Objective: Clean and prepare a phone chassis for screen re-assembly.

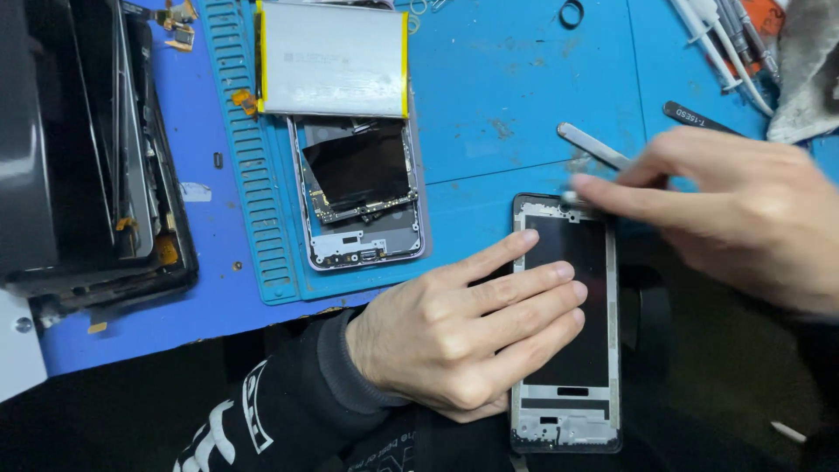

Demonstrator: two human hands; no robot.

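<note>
My left hand (468,336) lies flat on a bare phone frame (568,411), fingers spread across its dark middle, holding it down near the mat's front edge. My right hand (743,214) grips metal tweezers (590,144), with my fingertips at the frame's top edge. Further left, an opened phone (358,197) lies on the blue work mat (524,79), its circuit board showing. A silver battery (332,59) with yellow edges lies across its upper part.
A stack of dark phone screens and frames (87,157) stands at the left. Several tools (725,44) and a grey cloth (808,70) lie at the top right. A small black ring (571,13) sits near the mat's far edge.
</note>
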